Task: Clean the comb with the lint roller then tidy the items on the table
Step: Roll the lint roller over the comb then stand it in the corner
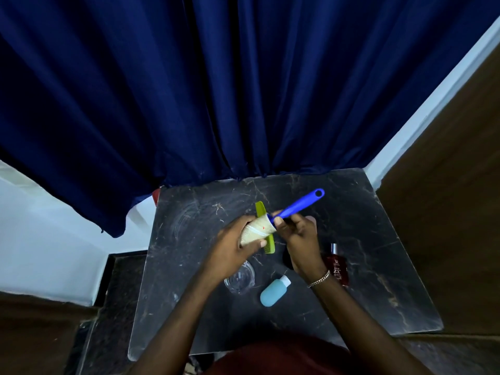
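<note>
Green comb runs near-to-far under the lint roller, whose blue handle points far-right. Left hand is wrapped around roll and comb; right hand is closed on the handle. Both are above mid-bench; bare surface far-left and right, blue bottle near.

A single wide-angle view from the wearer's head looks forward and steeply down onto a dark marbled tabletop, close enough that both forearms enter from the near edge and the hands meet near the middle of the frame. The far half of the picture is filled by a blue curtain hanging just behind the tabletop, its folds splayed outward by the lens, with pale wall at left and right.
</note>
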Demonstrator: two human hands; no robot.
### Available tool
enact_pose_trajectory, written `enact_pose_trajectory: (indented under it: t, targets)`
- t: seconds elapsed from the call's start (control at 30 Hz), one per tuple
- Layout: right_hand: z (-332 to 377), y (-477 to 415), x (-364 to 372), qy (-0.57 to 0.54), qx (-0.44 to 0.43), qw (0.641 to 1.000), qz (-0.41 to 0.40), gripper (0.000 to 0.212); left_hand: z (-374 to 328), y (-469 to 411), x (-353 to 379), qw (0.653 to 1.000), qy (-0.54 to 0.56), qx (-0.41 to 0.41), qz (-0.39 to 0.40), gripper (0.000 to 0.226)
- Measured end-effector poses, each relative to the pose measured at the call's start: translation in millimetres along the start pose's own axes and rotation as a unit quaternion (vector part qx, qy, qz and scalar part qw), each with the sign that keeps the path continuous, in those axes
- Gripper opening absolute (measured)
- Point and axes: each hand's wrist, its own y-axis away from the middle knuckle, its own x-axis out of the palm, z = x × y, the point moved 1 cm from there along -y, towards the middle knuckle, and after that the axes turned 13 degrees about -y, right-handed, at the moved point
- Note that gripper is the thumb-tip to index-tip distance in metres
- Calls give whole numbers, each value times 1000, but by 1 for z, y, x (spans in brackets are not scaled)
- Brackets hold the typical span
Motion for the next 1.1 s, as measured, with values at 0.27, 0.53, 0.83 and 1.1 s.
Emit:
enact_pose_trajectory:
  t: [0.27, 0.53, 0.83, 1.1]
  targets:
    - [-2, 5, -14, 18, 30, 999, -3, 15, 5, 2, 13, 1000, -11, 3, -1, 46]
    - [12, 4, -28, 27, 42, 998, 36, 17, -4, -10, 27, 999, 26, -29, 31, 45]
    - [12, -9, -63, 88, 80, 992, 45, 33, -25, -38, 64, 994, 66, -40, 71, 45]
    - [17, -36, -110, 131, 97, 987, 15, 32, -50, -74, 101, 992, 86, -22, 87, 40]
